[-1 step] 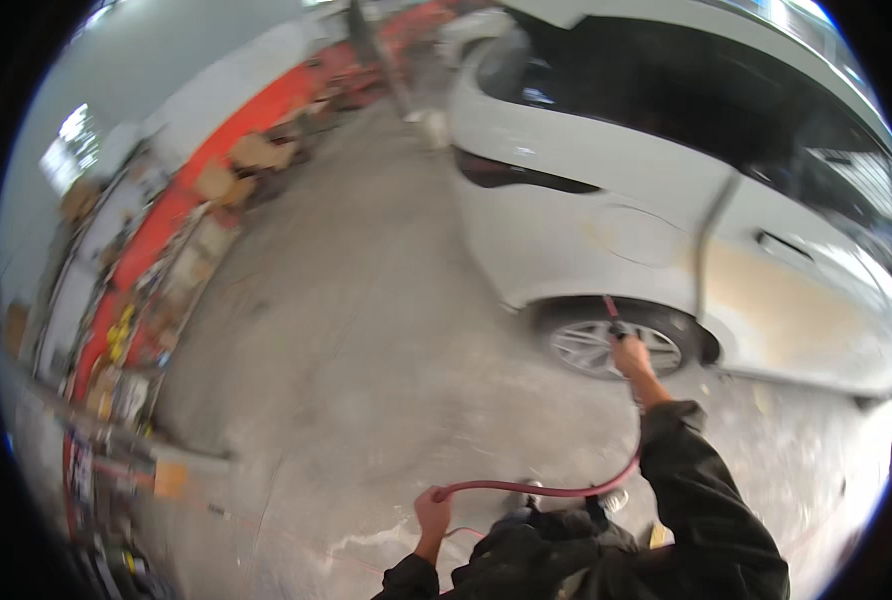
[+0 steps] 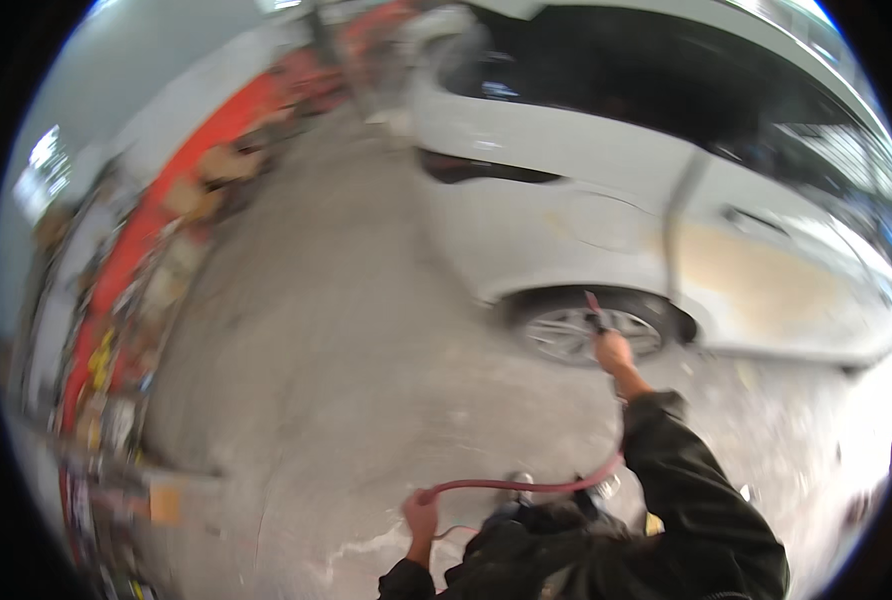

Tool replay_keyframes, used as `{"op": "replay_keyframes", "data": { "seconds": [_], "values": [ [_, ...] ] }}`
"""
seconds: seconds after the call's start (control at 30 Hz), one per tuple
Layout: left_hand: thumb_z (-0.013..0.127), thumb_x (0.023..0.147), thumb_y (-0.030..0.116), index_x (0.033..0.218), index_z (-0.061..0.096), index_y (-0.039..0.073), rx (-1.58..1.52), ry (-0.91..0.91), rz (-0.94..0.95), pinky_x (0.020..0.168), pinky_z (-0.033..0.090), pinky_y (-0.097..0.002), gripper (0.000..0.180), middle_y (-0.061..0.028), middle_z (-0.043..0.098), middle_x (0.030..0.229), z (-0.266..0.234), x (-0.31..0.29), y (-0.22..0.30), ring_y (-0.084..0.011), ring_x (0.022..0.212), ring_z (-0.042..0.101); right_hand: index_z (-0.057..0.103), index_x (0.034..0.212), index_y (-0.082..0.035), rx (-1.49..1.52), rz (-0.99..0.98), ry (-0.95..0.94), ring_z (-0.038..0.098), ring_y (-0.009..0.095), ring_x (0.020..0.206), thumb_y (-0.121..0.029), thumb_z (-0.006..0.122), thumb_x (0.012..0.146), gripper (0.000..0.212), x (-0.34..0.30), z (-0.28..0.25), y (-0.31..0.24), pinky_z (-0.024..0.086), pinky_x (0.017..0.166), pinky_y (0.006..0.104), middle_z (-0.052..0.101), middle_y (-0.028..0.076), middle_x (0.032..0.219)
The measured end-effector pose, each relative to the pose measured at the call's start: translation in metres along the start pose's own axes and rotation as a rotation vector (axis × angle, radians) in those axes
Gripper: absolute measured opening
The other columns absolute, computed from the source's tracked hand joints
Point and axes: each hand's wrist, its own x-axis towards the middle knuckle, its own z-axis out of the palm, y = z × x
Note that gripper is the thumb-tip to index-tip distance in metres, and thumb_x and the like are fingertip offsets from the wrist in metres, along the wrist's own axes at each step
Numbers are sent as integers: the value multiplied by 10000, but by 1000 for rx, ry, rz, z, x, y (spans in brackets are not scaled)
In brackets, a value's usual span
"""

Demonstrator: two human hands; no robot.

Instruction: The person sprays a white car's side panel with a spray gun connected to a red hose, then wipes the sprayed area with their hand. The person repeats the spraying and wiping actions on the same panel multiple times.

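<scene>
My right hand (image 2: 614, 350) is stretched forward, closed around a small dark air blow gun (image 2: 596, 320) with a thin reddish nozzle. The gun appears in front of the rear wheel (image 2: 566, 335) of a white car (image 2: 526, 225). From my right arm a red hose (image 2: 526, 487) sags across in front of my body. My left hand (image 2: 422, 512), low and near my waist, is closed around that hose. The car's rear door has a beige sanded-looking patch (image 2: 756, 275). Motion blurs the picture, so the gun's details are unclear.
Along the left wall, with its red band (image 2: 131, 255), lie cardboard boxes (image 2: 228, 165) and cluttered goods. An orange-brown box (image 2: 166, 505) sits at lower left. My shoes (image 2: 521, 482) stand on the grey concrete floor (image 2: 316, 330). A post (image 2: 341, 60) rises at the back.
The car and the wall clutter have shifted left in the view. My right hand appears slightly further left and higher, my left hand slightly left; both still grip the same things.
</scene>
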Motion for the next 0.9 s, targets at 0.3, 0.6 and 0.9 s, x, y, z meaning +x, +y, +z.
{"op": "replay_keyframes", "data": {
  "seconds": [0.3, 0.6, 0.9],
  "values": [
    [729, 799, 71, 632, 543, -17, 45, -155, 6, 494, 341, -297, 266, -25, 450, 538, 11, 3, 23, -100, 547, 395, 622, 917, 47, 520, 475, 31, 632, 309, 548, -432, 567, 935, 482, -59, -22, 91, 488, 488, 425, 642, 164, 700],
    [715, 846, 126, 652, 544, -34, -71, -154, 93, 503, 330, -318, 304, -47, 441, 538, 14, 24, 33, -115, 561, 374, 631, 985, 59, 612, 835, 325, 678, 380, 691, -456, 519, 955, 528, -76, -10, 149, 507, 596, 467, 669, 253, 821],
    [705, 869, 179, 617, 512, -26, 94, -278, 76, 500, 305, -325, 379, -27, 402, 543, 19, 21, 37, -106, 559, 357, 539, 823, 12, 671, 832, 220, 567, 210, 479, -446, 558, 946, 474, -104, 8, 173, 446, 435, 374, 568, 85, 633]
  ]
}}
